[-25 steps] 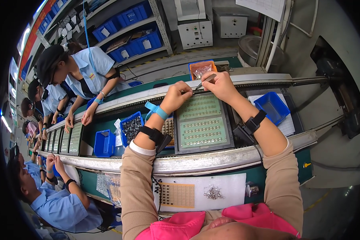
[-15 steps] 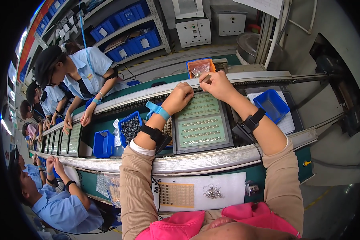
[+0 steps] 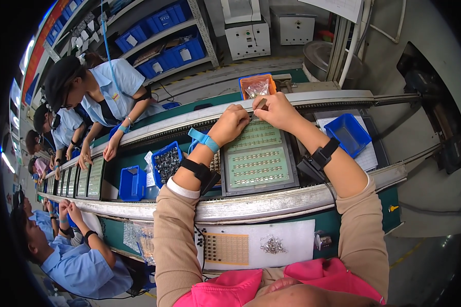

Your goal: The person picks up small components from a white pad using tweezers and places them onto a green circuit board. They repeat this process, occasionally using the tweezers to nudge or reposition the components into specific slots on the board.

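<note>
Both my hands are over the far end of a dark frame (image 3: 297,176) that holds two pale green circuit boards. Rows of small parts run across the near board (image 3: 258,176); my hands partly cover the far board (image 3: 256,137). My left hand (image 3: 232,123) is closed at the frame's far left corner, its fingertips pinched; what they hold, if anything, is hidden. Just right of it, my right hand (image 3: 279,113) pinches a small brownish flat strip (image 3: 262,104) between thumb and fingers. The fingertips of the two hands nearly meet above the far edge.
Metal conveyor rails (image 3: 271,203) run along both sides. A blue bin of black parts (image 3: 167,165), a blue bin (image 3: 132,184), another blue bin (image 3: 349,137) and an orange bin (image 3: 257,86) stand around. Nearer lie a tan perforated board (image 3: 233,249) and metal bits (image 3: 273,245). Co-workers' hands (image 3: 85,155) are left.
My right hand has shifted slightly left, and the strip in it has turned. My left hand has moved a little right. A co-worker's hand at the left has moved slightly.
</note>
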Action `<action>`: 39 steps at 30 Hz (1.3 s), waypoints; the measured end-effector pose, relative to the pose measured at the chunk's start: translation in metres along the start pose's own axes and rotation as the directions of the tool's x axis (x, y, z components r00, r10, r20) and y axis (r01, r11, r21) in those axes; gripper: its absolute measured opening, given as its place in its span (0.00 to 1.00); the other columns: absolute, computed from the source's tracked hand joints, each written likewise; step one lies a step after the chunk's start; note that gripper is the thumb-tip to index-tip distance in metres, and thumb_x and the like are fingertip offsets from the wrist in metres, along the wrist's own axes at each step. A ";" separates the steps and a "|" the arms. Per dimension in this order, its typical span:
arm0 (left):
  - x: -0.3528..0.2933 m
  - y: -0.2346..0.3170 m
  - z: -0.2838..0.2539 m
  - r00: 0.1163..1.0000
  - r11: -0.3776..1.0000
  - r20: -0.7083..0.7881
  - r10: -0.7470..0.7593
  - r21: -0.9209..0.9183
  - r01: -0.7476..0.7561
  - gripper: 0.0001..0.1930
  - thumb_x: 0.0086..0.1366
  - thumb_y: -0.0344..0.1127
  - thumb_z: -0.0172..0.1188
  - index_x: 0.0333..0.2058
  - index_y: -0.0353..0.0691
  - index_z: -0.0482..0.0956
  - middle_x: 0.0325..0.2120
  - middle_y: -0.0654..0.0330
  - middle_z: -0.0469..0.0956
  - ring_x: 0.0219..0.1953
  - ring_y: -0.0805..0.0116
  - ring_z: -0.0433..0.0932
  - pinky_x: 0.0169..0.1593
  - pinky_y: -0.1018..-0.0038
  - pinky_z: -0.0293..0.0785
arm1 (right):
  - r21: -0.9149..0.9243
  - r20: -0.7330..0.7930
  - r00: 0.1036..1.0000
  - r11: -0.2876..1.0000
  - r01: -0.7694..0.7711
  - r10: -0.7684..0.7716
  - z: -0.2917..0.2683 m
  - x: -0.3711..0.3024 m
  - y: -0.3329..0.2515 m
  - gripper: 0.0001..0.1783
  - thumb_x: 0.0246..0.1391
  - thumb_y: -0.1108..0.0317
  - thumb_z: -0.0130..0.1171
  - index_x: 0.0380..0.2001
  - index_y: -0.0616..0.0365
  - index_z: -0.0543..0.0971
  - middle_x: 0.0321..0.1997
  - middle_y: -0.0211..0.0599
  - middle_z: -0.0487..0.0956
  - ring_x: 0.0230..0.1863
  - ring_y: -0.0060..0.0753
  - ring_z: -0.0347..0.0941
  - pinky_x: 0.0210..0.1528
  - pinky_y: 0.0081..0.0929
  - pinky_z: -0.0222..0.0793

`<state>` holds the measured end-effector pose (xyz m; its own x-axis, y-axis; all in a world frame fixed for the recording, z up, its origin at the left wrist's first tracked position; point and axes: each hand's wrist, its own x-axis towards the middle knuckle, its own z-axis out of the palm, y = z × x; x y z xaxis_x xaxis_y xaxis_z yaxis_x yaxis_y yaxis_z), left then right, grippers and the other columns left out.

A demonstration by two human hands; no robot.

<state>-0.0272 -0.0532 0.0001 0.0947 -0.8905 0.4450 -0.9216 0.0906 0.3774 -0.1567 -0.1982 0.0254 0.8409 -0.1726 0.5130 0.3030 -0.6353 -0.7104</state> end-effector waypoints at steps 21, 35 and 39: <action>-0.003 0.001 -0.006 0.998 0.997 0.014 -0.067 -0.022 0.067 0.04 0.47 0.25 0.60 0.25 0.33 0.77 0.24 0.53 0.75 0.29 0.56 0.73 0.35 0.68 0.70 | 0.065 0.082 0.992 0.993 -0.100 0.095 0.004 -0.001 -0.001 0.06 0.41 0.74 0.56 0.24 0.66 0.76 0.17 0.44 0.77 0.20 0.31 0.74 0.26 0.25 0.68; -0.005 -0.003 -0.009 0.992 0.989 0.012 -0.127 -0.080 0.127 0.04 0.47 0.24 0.60 0.25 0.33 0.77 0.25 0.53 0.76 0.30 0.57 0.73 0.35 0.69 0.71 | 0.193 0.045 0.986 0.967 -0.169 0.163 0.001 0.004 -0.006 0.03 0.44 0.77 0.56 0.23 0.66 0.76 0.16 0.34 0.76 0.19 0.20 0.73 0.24 0.19 0.68; -0.007 0.000 -0.010 0.992 0.988 0.009 -0.122 -0.091 0.122 0.04 0.47 0.25 0.58 0.25 0.34 0.78 0.25 0.51 0.75 0.31 0.53 0.73 0.37 0.65 0.71 | 0.121 0.100 0.987 0.984 -0.134 0.122 0.000 0.001 -0.009 0.03 0.44 0.77 0.57 0.23 0.66 0.76 0.16 0.32 0.76 0.19 0.19 0.72 0.23 0.19 0.68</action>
<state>-0.0241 -0.0421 0.0051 0.2032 -0.8988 0.3883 -0.8650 0.0210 0.5013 -0.1589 -0.1922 0.0321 0.9122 -0.1728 0.3716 0.2396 -0.5108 -0.8256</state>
